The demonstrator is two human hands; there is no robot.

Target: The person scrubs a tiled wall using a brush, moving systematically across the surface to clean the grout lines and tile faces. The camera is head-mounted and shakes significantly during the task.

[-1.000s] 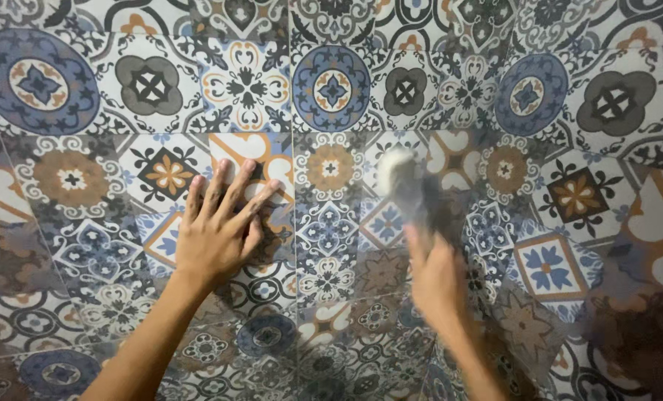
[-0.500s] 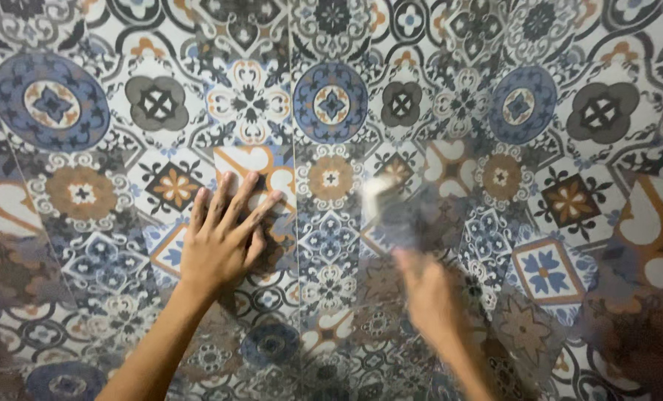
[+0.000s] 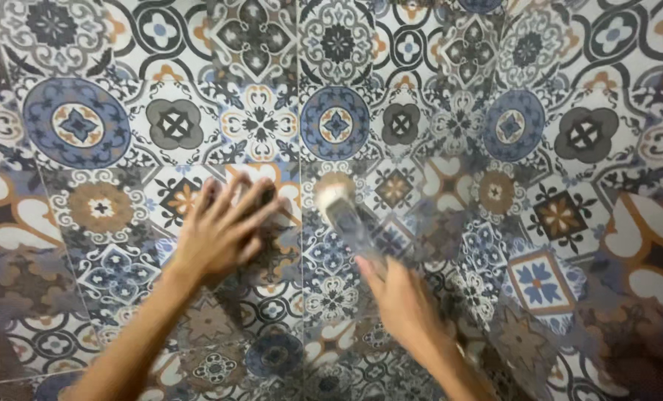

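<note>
Two hands work a patterned tile wall in the head view: the left hand (image 3: 220,226), fingers spread and released, lies flat at centre-left; the right hand (image 3: 394,297) grasps a blurred brush (image 3: 346,215) whose pale head touches the tiles (image 3: 539,119) at mid-frame. Scrubbing looks midway; no finished patch shows.

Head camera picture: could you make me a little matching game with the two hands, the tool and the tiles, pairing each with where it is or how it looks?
Things:
1. left hand
2. right hand
3. pale-headed tool
4. patterned tiles

States:
A. covers the whole surface, in blue, orange, grey and white
B. laid flat on the tiles, fingers spread
C. closed round a handle, at lower centre-right
D. blurred, its light end against the tiles between the two hands

Pairs: 1-B, 2-C, 3-D, 4-A
</note>
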